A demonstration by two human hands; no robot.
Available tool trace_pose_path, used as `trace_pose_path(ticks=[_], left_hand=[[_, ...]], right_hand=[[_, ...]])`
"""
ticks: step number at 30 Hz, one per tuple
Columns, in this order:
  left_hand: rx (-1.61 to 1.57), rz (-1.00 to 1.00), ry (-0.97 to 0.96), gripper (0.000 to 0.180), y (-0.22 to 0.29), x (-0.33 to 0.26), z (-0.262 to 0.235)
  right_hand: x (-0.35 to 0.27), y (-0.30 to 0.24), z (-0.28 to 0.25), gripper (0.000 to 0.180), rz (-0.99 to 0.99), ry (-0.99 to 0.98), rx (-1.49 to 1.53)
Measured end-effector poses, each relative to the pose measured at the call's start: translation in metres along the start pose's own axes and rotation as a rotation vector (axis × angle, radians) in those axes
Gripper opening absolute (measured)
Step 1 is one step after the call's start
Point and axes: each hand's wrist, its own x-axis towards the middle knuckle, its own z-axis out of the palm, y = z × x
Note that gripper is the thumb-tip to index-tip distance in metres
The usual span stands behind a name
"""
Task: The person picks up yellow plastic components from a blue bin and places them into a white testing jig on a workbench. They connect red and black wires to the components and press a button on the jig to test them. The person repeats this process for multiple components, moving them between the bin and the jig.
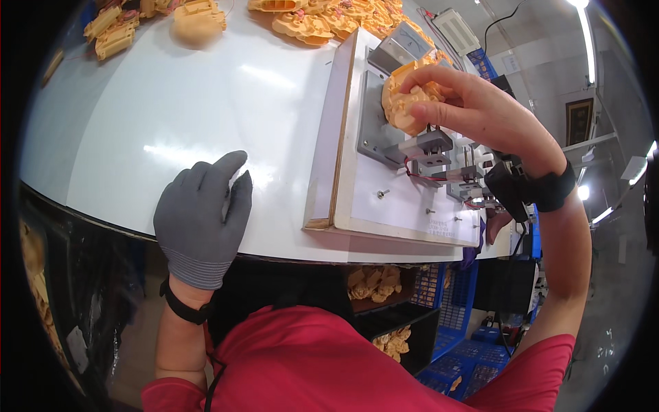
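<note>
White tabletop (103, 123) runs wide here, its front edge curving past just under the L hand (202, 213), and a broad white stretch lies btwn that hand & the parts at the far side. L hand's in a grey glove, fingers extended & close together, thumb a bit apart; can't tell if the palm touches down. To its R, the white fixture board (398, 220) stands raised, wood-coloured side edge facing the L hand, near corner close to the table's front edge.

R hand (473, 110), bare, has thumb & fingers closed round the orange part (401, 110), up at the grey plate (371, 117) on the board; can't tell how it's seated.

Containers: below table level, a brown-sided box (406, 288) w/ orange pieces in it, then a black bin (412, 324) w/ more, & blue crates (456, 302) to the R.

Around: big orange heap (329, 20) at the far side, a smaller cluster (113, 34) far L, plus a lone piece (199, 10) btwn them. Grey meter box (405, 44) sits just beyond the held part; grey clamps (425, 144) w/ red wires (415, 172) crowd the space under the R hand. Black wrist device (508, 182) hangs off the R wrist nr those clamps.
</note>
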Motion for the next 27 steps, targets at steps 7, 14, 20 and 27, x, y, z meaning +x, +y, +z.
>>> trace_pose_path(ticks=[7, 14, 20, 27], left_hand=[[0.02, 0.002, -0.016, 0.021, 0.001, 0.0, -0.001], [0.003, 0.0, 0.005, 0.02, 0.0, -0.001, 0.002], [-0.008, -0.011, -0.011, 0.021, 0.0, 0.0, 0.002], [-0.052, 0.06, 0.105, 0.024, -0.013, -0.01, 0.004]], right_hand=[[0.0, 0.009, 0.005, 0.035, -0.111, 0.035, -0.044], [0.002, 0.009, 0.003, 0.035, -0.075, 0.004, -0.032], [0.0, 0.01, 0.003, 0.037, -0.064, 0.019, -0.004], [-0.022, -0.004, 0.014, 0.043, -0.127, 0.36, 0.039]])
